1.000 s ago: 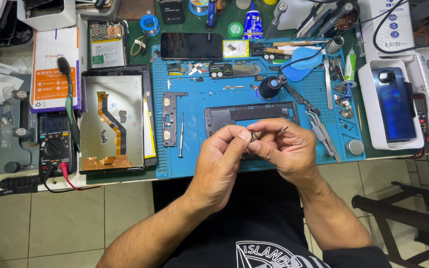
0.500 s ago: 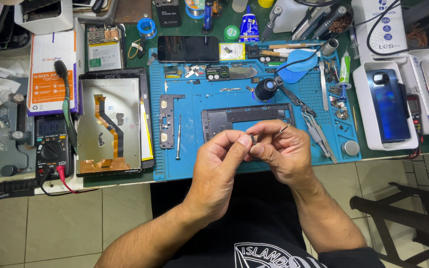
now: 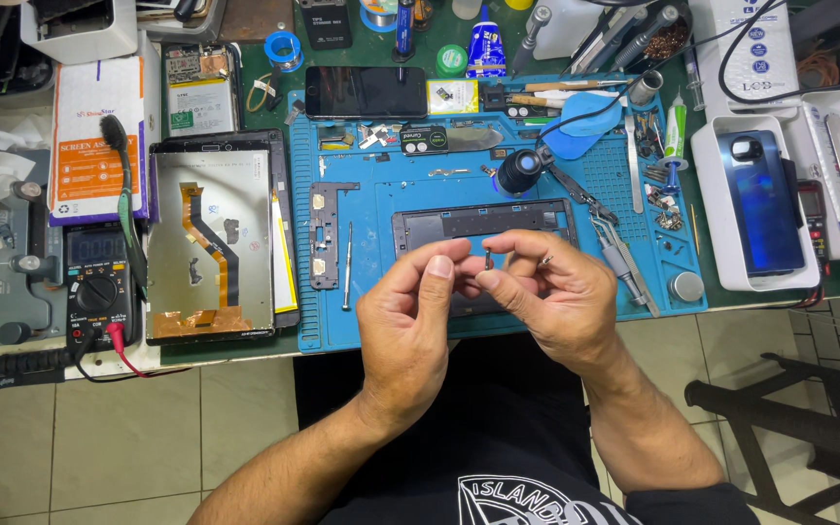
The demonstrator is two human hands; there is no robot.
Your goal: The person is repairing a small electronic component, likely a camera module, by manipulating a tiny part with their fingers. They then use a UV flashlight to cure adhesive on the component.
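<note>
Phone frame (image 3: 420, 226) behind fingers (image 3: 437, 269), screwdriver (image 3: 346, 264) beside.

Left hand (image 3: 408, 326) and right hand (image 3: 546, 297) raised together, fingertips pinched, nearly touching

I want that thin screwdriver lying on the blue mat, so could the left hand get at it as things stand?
Probably yes, once freed. The screwdriver lies bare on the mat, just beyond the left hand, nothing between. But both hands, left and right, pinch a small part.

Black shirt, white chest print.
</note>
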